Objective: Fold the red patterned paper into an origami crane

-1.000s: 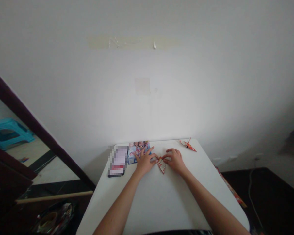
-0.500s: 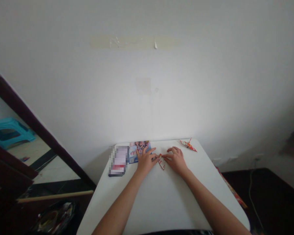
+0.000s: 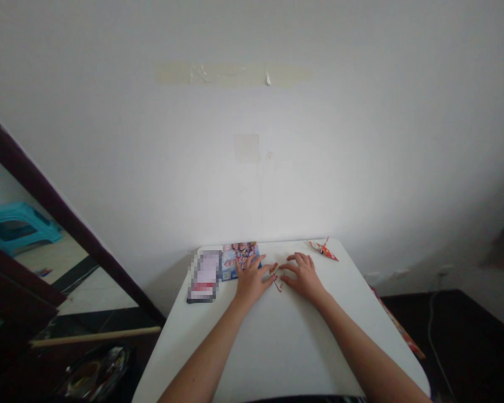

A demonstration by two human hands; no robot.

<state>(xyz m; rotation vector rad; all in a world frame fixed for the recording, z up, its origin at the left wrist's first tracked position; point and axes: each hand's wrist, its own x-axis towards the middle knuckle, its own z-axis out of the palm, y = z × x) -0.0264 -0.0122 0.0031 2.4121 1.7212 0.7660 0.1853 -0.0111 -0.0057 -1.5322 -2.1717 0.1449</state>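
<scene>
A small folded piece of printed paper [image 3: 279,285], white and red with an orange tip, lies on the white table between my hands. My left hand [image 3: 251,280] pinches its left side with thumb and forefinger, the other fingers spread over the edge of a blue printed leaflet [image 3: 230,270]. From the right, my right hand [image 3: 304,278] has its thumb and forefinger at the paper's other edge, remaining fingers curled above. Fingertips cover part of the paper. Near the table's back right corner rests a red-and-white folded paper shape [image 3: 324,249] with a pointed end.
A phone [image 3: 205,275] with a blurred screen lies at the left of the white table [image 3: 269,347]. The wall [image 3: 277,190] meets the table's back edge. On the floor at left is a bin [image 3: 96,372]; a blue stool [image 3: 19,226] shows in a mirror-like panel.
My fingers have shifted on the folded paper: the left thumb is lower and covers more of it, and the right thumb and forefinger have moved slightly apart.
</scene>
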